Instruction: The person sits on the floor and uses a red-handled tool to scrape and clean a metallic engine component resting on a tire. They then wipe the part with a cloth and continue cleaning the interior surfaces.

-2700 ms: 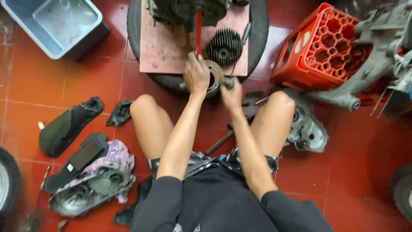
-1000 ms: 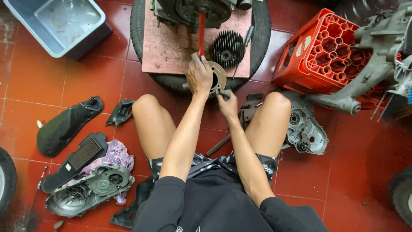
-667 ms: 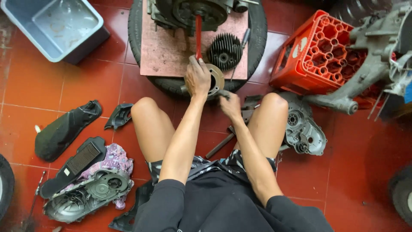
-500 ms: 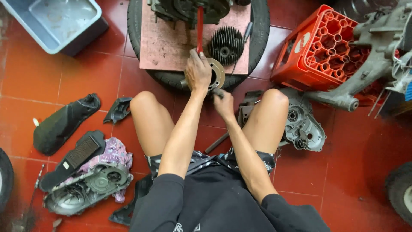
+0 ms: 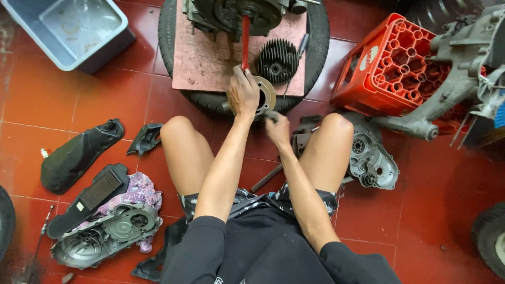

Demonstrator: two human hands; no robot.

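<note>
Hands (image 5: 243,93) clamp round metal ring (image 5: 264,93) — flat, bore facing up — right (image 5: 276,128) pinching its edge.

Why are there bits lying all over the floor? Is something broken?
Nothing looks broken. Engine covers lie scattered on the red tiles, and the red crate lies tipped on its side. Both hands hold a round metal part.

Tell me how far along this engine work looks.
Done: a finned cylinder head and two side covers lie detached. In hand: the left hand grips a round metal cylinder part on the board; the right hand works beneath it. Left: the engine block remains open.
</note>
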